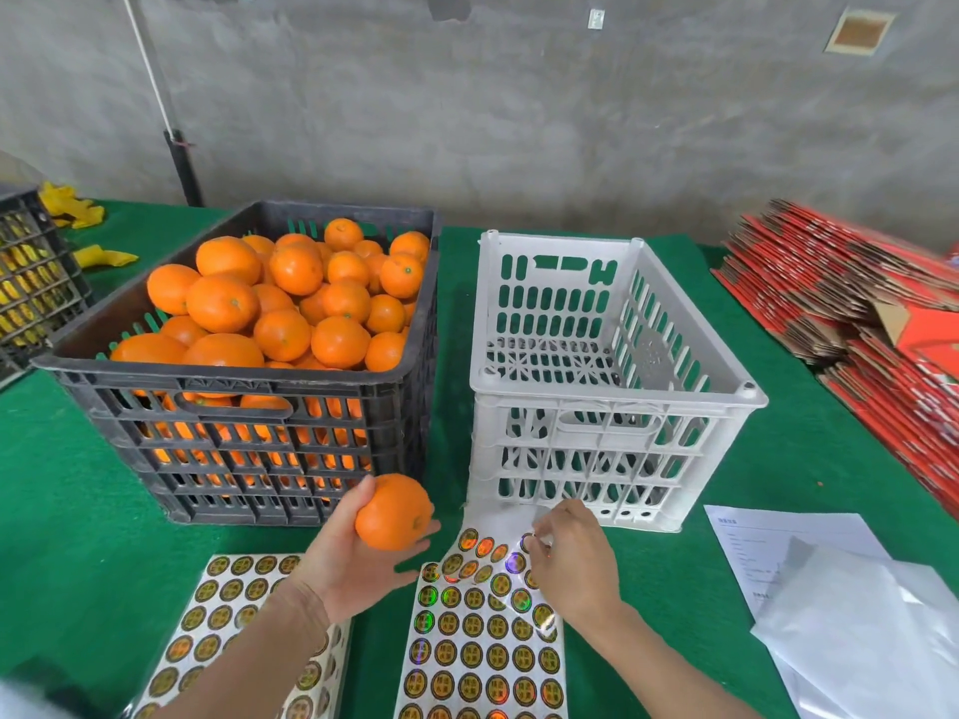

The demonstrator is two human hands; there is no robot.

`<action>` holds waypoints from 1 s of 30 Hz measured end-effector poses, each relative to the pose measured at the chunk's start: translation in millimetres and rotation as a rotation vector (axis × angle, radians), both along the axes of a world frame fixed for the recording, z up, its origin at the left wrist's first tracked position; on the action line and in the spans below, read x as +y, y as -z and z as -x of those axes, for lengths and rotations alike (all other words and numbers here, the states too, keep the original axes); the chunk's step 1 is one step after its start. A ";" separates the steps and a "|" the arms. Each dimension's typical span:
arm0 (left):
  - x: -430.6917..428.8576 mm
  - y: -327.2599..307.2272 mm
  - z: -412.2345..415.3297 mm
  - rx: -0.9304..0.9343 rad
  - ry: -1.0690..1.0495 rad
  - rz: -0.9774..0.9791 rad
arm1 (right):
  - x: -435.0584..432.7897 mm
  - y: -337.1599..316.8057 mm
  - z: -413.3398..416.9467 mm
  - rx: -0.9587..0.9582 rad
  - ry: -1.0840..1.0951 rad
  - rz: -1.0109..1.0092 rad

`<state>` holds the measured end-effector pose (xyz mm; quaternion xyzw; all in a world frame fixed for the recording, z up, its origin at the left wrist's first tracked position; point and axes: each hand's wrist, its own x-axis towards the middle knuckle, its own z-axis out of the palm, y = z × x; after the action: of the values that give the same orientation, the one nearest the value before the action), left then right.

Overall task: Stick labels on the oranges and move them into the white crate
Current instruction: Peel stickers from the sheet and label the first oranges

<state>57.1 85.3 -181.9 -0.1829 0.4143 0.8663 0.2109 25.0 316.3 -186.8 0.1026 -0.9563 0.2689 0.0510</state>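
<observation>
Left hand [353, 568]: palm up, with fingers and thumb curled round one orange [394, 511]. It holds the fruit clear of the cloth at about 6 o'clock, just in front of the black crate's near right corner.
Right hand [576, 557]: knuckles up and fingers bent. Thumb and forefinger tips pinch a round label [528, 542] at the far end of the label sheet, at about 5 o'clock.
Label sheet [482, 640]: lies at 6 o'clock under the right hand, with rows of round gold-and-black stickers. Its far end curls up against the foot of the white crate.
Second sheet [223, 604]: lies at 7 o'clock, partly under the left forearm.
Oranges [290, 293]: heaped to the rim in the black crate [249, 443], at 10 to 11 o'clock.
White crate [612, 448]: stands at 1 o'clock, just beside the black crate. Its slotted floor shows.
Green cloth [78, 511]: covers the table under everything.
Papers [778, 542]: lie at 4 o'clock with a clear plastic sheet [856, 640] partly over them.
Red cardboard flats [856, 313]: stacked at 2 to 3 o'clock.
Dark crate [26, 282]: at 9 o'clock, cut off by the frame edge.
Yellow scraps [78, 210]: just beyond the dark crate.
</observation>
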 end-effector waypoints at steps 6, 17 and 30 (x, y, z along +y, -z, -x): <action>18.4 -15.7 -3.5 0.201 0.373 0.373 | -25.8 -7.8 -2.0 0.013 -0.154 -0.253; 16.7 -6.9 2.6 -0.014 -0.018 -0.024 | -13.8 -2.7 -19.9 0.014 -0.336 0.282; 20.6 2.0 -1.9 -0.070 -0.099 -0.252 | -14.6 -14.0 -26.4 -0.302 -0.198 0.631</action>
<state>59.0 105.8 -183.9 -0.2053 0.2848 0.9140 0.2034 51.4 301.7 -172.8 0.1329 -0.8085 0.5664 -0.0878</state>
